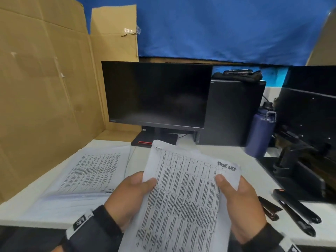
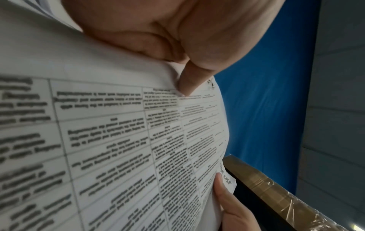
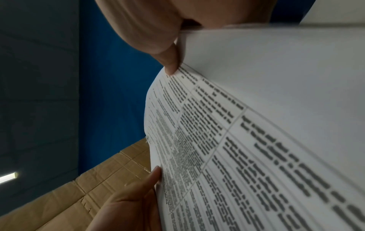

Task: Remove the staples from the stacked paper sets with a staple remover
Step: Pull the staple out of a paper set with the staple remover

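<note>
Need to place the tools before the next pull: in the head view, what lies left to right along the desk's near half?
Paper stack on the desk → left hand → held paper set → right hand → small dark tool → black stapler.

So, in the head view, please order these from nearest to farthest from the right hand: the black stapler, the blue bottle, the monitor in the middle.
From the right hand:
1. Black stapler, on the desk just right of it.
2. Blue bottle, farther back on the right.
3. Monitor, at the back, centre.
</note>
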`<state>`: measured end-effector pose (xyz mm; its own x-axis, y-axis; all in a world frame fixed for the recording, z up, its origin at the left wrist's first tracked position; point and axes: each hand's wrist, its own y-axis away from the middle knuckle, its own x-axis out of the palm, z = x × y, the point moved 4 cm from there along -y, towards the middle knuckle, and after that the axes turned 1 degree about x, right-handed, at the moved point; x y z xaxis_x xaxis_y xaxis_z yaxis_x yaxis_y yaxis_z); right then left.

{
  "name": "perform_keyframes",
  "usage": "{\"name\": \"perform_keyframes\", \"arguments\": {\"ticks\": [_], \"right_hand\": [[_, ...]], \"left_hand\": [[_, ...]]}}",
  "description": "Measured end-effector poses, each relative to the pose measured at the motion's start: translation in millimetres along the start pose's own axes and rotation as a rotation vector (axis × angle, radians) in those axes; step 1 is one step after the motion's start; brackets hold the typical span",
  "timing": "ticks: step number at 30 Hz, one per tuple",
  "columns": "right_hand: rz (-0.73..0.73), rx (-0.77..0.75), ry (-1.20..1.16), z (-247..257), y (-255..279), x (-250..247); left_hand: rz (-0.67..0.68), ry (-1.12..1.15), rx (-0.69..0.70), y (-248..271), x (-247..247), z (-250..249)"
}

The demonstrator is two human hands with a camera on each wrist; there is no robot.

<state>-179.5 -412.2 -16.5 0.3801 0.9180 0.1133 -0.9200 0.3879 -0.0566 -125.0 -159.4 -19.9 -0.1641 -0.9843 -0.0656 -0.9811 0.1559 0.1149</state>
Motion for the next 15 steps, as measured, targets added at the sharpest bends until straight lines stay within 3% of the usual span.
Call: {"name": "perform_keyframes", "arguments": {"ticks": [8,12,15], "right_hand": [[-0.023,-0.005,0.049,-1.4,0.3,-2.7],[-0.02,-0.006,0.041,-5.4,0.8,-3.0],[0.048,-0.024,0.173,-4.6,-3.1,-3.6]], "left_hand": [[-0.009,0.023,-0.017,2.0,5.4,6.7],[-0.042,-0.086,0.056,7.3,11.0,7.5],[-0.111,-0.219,0.143,7.8,8.1,6.9]]}}
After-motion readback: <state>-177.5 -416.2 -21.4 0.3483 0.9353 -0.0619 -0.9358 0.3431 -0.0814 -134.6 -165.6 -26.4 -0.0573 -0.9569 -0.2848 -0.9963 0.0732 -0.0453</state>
